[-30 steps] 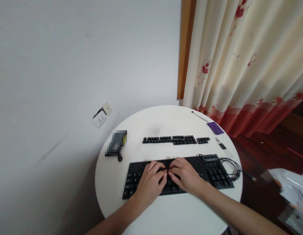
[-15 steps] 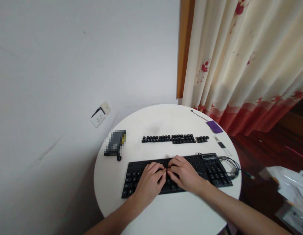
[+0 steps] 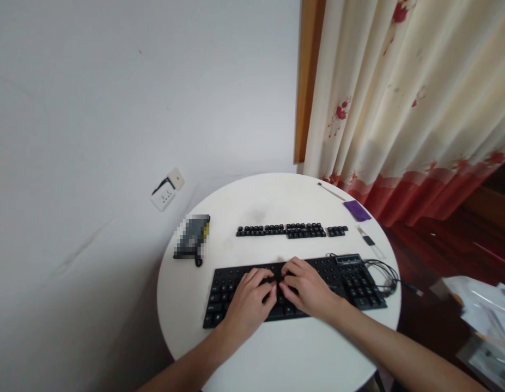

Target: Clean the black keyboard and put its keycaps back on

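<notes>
A black keyboard (image 3: 285, 311) lies across the near half of the round white table (image 3: 272, 354). Both of my hands rest over its middle, fingertips almost meeting. My left hand (image 3: 252, 296) is curled, with a small black keycap (image 3: 273, 280) apparently between thumb and fingers. My right hand (image 3: 305, 286) is closed too, its thumb and index tip drawn together at the keys; anything in that pinch is too small to make out. Beyond the keyboard, loose black keycaps (image 3: 305, 233) stand in neat rows.
At the table's left is a blurred dark box-like object (image 3: 193, 237). To the right lie a purple cloth (image 3: 357, 210), a thin brush-like stick (image 3: 332, 191), a wire keycap puller (image 3: 369, 240) and the keyboard's coiled cable (image 3: 393, 283). Plastic bags (image 3: 481, 305) are at right.
The fingers of my left hand have spread slightly from their tighter pinch, and my right fingers have shifted a little. The keyboard and the keycap rows stay in place.
</notes>
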`<state>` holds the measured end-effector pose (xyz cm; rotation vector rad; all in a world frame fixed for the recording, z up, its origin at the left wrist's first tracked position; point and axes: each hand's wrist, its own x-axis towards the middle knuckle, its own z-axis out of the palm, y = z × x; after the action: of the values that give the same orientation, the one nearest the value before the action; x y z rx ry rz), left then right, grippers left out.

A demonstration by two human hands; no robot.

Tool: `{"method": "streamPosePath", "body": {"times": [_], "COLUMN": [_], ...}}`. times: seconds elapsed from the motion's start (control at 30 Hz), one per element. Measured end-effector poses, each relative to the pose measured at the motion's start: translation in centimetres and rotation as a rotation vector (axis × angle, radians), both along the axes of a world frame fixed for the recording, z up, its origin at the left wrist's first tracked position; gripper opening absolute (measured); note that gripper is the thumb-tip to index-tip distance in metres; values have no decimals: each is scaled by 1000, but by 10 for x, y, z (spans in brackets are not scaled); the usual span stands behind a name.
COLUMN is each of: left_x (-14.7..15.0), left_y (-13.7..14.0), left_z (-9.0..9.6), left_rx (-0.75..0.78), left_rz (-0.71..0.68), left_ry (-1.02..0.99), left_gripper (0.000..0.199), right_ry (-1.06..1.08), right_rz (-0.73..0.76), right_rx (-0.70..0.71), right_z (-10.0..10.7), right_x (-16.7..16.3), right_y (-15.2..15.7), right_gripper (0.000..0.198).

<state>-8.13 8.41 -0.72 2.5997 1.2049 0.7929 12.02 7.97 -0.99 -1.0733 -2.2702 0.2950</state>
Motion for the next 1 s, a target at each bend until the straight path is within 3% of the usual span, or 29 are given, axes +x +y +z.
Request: {"method": "streamPosePath", "body": {"times": [0.4,1.0], "left_x": [-2,0], "left_y": [-1,-1], "left_z": [1,0], "left_rx": [27,18], "left_rz": [-20,-22], "left_ry": [-7,7], "left_gripper": [18,20], "right_ry": [101,56], "right_rz": [15,-6], "right_rx": [18,-26], "right_z": [1,0], "right_x": [2,3], "right_y": [2,2], "right_gripper": [18,21]}}
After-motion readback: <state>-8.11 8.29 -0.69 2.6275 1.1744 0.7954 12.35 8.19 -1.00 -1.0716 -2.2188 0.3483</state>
